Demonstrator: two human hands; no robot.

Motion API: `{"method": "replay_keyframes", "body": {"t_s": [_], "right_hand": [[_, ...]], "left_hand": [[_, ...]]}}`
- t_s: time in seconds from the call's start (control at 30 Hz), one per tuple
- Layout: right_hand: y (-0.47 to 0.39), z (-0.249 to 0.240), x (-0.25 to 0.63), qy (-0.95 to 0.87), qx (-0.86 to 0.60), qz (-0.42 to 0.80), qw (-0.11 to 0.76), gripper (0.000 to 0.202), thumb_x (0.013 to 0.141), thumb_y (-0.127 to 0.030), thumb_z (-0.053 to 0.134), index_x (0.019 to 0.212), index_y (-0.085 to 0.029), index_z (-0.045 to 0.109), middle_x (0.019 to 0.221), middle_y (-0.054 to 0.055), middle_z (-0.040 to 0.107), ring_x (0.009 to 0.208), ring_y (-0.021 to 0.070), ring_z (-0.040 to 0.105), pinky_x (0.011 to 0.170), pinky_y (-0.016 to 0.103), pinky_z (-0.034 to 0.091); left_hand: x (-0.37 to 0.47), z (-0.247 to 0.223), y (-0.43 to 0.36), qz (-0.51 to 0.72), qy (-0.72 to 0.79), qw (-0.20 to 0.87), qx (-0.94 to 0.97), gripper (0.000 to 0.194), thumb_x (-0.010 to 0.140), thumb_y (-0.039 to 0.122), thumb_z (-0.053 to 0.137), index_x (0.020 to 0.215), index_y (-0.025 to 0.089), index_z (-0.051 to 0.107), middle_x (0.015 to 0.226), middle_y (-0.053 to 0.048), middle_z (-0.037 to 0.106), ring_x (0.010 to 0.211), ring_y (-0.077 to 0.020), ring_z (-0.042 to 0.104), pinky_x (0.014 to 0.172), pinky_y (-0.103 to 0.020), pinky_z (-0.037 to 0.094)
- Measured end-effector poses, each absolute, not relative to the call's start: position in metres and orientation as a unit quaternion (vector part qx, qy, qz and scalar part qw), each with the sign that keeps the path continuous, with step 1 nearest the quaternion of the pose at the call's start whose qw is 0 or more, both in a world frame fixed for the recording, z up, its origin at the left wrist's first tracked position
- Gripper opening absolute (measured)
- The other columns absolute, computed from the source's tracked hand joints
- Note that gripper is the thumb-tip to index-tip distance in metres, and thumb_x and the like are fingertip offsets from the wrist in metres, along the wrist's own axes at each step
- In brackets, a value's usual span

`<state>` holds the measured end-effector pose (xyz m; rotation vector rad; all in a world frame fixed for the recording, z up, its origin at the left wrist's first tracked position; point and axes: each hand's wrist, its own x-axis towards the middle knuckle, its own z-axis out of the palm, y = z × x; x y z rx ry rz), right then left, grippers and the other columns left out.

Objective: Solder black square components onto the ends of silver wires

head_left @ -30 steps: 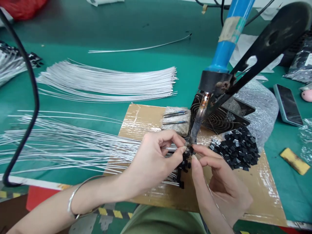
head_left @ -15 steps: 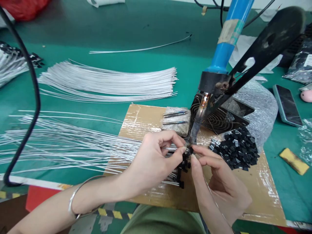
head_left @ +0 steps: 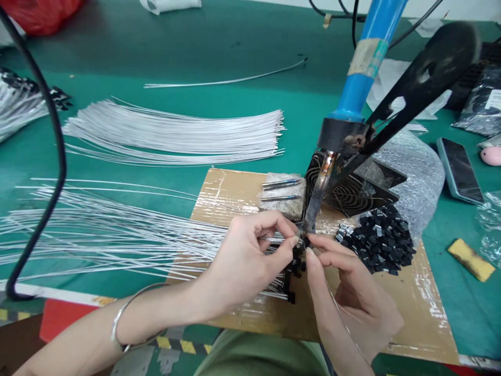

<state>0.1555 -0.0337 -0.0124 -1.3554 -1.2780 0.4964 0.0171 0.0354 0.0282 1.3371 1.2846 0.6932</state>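
My left hand (head_left: 246, 266) is closed in a pinch, its thumb and forefinger on the end of a white wire just left of the soldering iron's tip. My right hand (head_left: 356, 297) pinches a thin strand of solder wire (head_left: 341, 316), which runs down across the palm. Both sets of fingertips nearly meet under the tip of the blue-handled soldering iron (head_left: 353, 96), held slanting downward in a black metal stand (head_left: 426, 78). The exact contact at the tip is too small to make out. White wires with black connectors (head_left: 290, 296) lie partly hidden beneath my left hand.
Cardboard (head_left: 418, 313) covers the work spot. On it are a pile of small black connectors (head_left: 381, 240), a fan (head_left: 348, 193) and a pad (head_left: 284, 209) with metal tips. A white wire bundle (head_left: 176, 130), phone (head_left: 460, 169) and yellow sponge (head_left: 472, 259) lie around. A black cable (head_left: 58, 141) hangs left.
Both hands keep their pinch by the iron's tip with almost no movement. The view has shifted very slightly.
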Motion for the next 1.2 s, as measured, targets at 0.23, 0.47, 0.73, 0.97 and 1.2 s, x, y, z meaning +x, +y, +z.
{"method": "replay_keyframes", "body": {"t_s": [0.23,0.47,0.73,0.97,1.2], "right_hand": [[-0.034,-0.0162,0.1562,-0.538,-0.579,0.216,0.574,0.018,0.084,-0.004,0.075,0.089,-0.02,0.07,0.102,0.006,0.079,0.096,0.0199,0.078,0.09,0.031,0.061],[-0.0345,-0.0178,0.1546,-0.532,-0.577,0.211,0.583,0.018,0.084,-0.004,0.075,0.09,-0.02,0.071,0.102,0.006,0.08,0.095,0.0206,0.078,0.089,0.033,0.062],[-0.033,-0.0148,0.1559,-0.546,-0.574,0.203,0.576,0.018,0.084,-0.004,0.075,0.089,-0.02,0.07,0.101,0.006,0.08,0.094,0.0202,0.079,0.087,0.032,0.063],[-0.0334,-0.0186,0.1529,-0.53,-0.568,0.205,0.596,0.02,0.084,-0.002,0.075,0.091,-0.02,0.072,0.1,0.006,0.079,0.094,0.0198,0.078,0.088,0.031,0.061],[-0.0332,-0.0176,0.1536,-0.524,-0.569,0.218,0.594,0.016,0.085,-0.004,0.075,0.088,-0.019,0.071,0.101,0.006,0.079,0.095,0.019,0.078,0.09,0.03,0.06]], "left_hand": [[0.0191,0.0273,0.0352,0.281,0.544,0.55,0.568,0.011,0.081,0.024,0.064,0.072,0.017,0.065,0.076,-0.006,0.071,0.074,-0.0198,0.065,0.063,-0.03,0.046],[0.0171,0.027,0.0351,0.288,0.541,0.554,0.564,0.012,0.082,0.025,0.064,0.073,0.016,0.066,0.078,-0.007,0.071,0.074,-0.0196,0.063,0.061,-0.03,0.044],[0.0166,0.0268,0.0337,0.288,0.538,0.554,0.566,0.012,0.083,0.024,0.064,0.073,0.016,0.065,0.079,-0.007,0.071,0.075,-0.0201,0.064,0.063,-0.03,0.046],[0.0165,0.0262,0.0329,0.295,0.528,0.56,0.566,0.013,0.083,0.025,0.064,0.074,0.016,0.065,0.08,-0.007,0.071,0.078,-0.0207,0.065,0.066,-0.031,0.048],[0.0169,0.0245,0.0334,0.297,0.533,0.55,0.57,0.014,0.082,0.027,0.063,0.074,0.016,0.066,0.078,-0.006,0.071,0.075,-0.0206,0.064,0.063,-0.031,0.045]]}}
